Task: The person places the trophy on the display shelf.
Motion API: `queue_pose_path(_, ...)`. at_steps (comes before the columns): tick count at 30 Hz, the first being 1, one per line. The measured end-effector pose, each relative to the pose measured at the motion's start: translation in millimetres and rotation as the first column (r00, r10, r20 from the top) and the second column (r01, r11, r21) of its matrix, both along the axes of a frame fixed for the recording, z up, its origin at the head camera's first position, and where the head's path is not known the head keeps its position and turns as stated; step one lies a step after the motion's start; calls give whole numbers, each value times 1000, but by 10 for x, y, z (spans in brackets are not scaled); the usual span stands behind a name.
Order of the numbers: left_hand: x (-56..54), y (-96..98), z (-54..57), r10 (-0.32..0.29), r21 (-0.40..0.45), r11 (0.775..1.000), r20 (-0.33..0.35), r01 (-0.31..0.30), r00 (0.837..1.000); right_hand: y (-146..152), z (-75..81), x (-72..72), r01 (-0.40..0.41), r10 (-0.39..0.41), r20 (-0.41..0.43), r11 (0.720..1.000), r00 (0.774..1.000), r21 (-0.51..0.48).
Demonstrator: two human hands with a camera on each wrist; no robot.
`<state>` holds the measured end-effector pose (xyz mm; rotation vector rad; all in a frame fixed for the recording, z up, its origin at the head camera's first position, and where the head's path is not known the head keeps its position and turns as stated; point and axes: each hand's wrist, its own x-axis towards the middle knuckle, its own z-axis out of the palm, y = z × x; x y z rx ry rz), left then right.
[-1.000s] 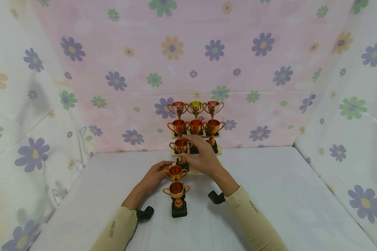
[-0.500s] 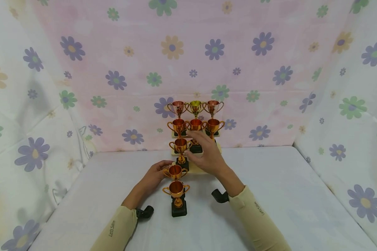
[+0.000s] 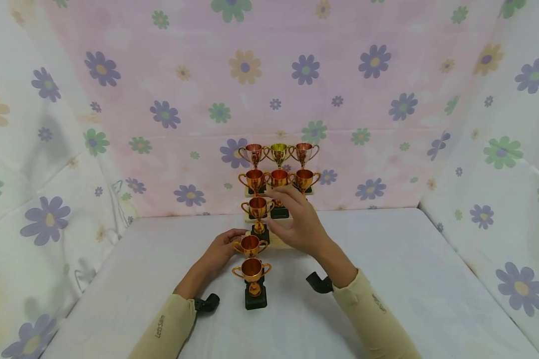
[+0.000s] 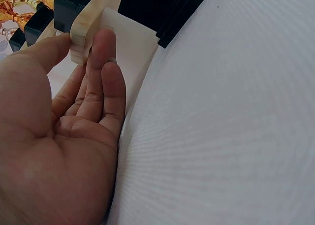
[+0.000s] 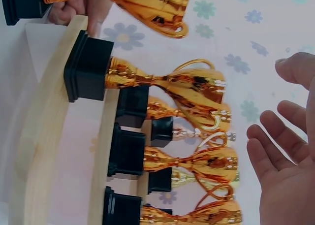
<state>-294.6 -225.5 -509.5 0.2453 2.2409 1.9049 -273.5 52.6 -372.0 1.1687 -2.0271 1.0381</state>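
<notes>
A tiered wooden stand [image 5: 39, 131] holds small two-handled trophies on black bases. My left hand [image 3: 219, 252] grips the left end of its lowest board [image 4: 81, 30], thumb on the upper edge and fingers below. One copper-coloured trophy [image 3: 258, 207] stands upright at that board's left end. Right beside this trophy is my right hand [image 3: 303, 227], thumb and fingers spread and holding nothing. In the right wrist view, a gap shows between the right hand [image 5: 290, 166] and the trophy cups. Three copper-coloured trophies [image 3: 304, 178] line the middle tier, partly hidden by my right hand.
On the top tier are two pinkish trophies [image 3: 304, 152] with a gold one [image 3: 279, 152] between them. Two more copper-coloured trophies, a front one [image 3: 252, 269] and one behind it [image 3: 250, 244], stand on the white tabletop [image 3: 161, 269] between my forearms. Flower-printed cloth surrounds the table.
My right hand has drawn back to the right from the lowest-tier trophy, uncovering the middle trophy's base on the tier behind. The left hand keeps its place on the stand.
</notes>
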Motion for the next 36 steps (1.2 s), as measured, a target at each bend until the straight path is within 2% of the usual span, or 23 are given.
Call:
queue_pose_path(7,2,-4,-15,25,-58,998,-8,-25,1000,51,71,147,-18,19,-35,999,999,41)
queue_pose_path(19,-7,-24,-34,-4,-28,1000,-1,4,1000,89,84,348,-75,68,56,988,996,138)
queue_pose_path(29,10,-11,-9,-14,9,1000,0,14,1000,103,50,391,-245,223,113,937,968,247)
queue_pose_path(32,18,-7,8,-15,9,1000,-3,15,1000,102,61,401,-275,244,143,920,959,281)
queue_pose_path(36,15,-5,21,-14,10,1000,5,14,1000,90,70,426,-265,216,178,903,960,337)
